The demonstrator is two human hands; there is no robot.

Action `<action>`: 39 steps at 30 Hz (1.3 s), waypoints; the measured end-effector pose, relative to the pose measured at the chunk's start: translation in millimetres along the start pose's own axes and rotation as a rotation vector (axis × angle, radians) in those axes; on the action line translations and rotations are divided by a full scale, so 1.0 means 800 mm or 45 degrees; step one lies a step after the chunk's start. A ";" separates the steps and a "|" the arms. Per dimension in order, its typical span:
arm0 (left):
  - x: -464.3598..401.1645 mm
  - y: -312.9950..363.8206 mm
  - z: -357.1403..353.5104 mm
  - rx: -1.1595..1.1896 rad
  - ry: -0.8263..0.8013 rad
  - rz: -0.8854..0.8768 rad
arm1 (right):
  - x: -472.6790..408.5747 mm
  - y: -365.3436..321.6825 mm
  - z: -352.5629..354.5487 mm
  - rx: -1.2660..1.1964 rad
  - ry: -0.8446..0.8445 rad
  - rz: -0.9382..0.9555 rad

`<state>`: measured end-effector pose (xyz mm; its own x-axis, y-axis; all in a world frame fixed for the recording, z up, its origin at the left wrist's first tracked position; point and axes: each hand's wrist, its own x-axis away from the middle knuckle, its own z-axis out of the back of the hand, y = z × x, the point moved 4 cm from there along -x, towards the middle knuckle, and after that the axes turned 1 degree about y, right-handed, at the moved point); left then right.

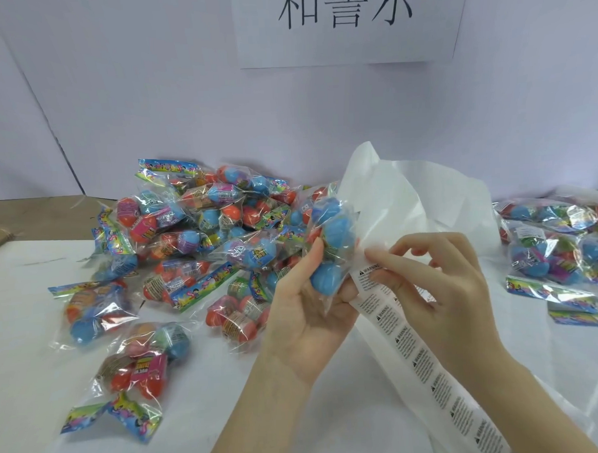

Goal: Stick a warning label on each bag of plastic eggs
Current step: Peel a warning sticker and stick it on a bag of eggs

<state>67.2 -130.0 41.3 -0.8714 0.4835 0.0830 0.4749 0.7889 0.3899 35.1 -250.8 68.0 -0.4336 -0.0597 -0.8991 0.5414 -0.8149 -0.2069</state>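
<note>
My left hand (pixel 306 304) grips a clear bag of blue plastic eggs (pixel 329 238), held upright at the centre of the view, and also holds the top of a long backing strip of warning labels (pixel 430 368). That strip runs down to the lower right edge. My right hand (pixel 426 275) pinches the top warning label (pixel 369 269) at the strip's upper end, right beside the bag. Peeled white backing paper (pixel 402 194) curls up behind both hands.
A big heap of bagged eggs (pixel 201 227) covers the white table (pixel 25 341) to the left, with loose bags (pixel 139 363) near the front. More bags (pixel 559 245) lie at the right. A white wall with a printed sign (pixel 347 22) stands behind.
</note>
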 end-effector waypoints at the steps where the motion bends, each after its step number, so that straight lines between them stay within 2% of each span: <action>1: 0.000 0.000 0.002 0.005 0.028 -0.002 | 0.000 0.000 0.000 -0.005 0.006 0.006; 8: 0.001 0.000 -0.002 0.011 0.013 0.015 | 0.000 0.000 0.002 -0.027 0.009 0.048; 13: 0.003 0.000 -0.006 0.023 -0.084 0.047 | 0.000 0.003 0.002 -0.112 -0.030 0.055; 19: 0.000 0.001 -0.002 -0.031 0.020 0.015 | 0.001 0.007 0.000 -0.161 -0.091 0.042; 29: 0.002 -0.010 -0.005 0.021 0.066 0.067 | 0.001 0.007 0.005 -0.004 0.048 0.073; 39: 0.005 -0.010 -0.008 0.096 0.083 0.081 | 0.003 0.003 0.003 0.034 0.071 0.103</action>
<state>59.6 -136.8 44.7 -0.8440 0.5101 0.1658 0.5356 0.7848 0.3119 33.7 -254.3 65.9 -0.3479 -0.0943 -0.9328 0.5533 -0.8239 -0.1231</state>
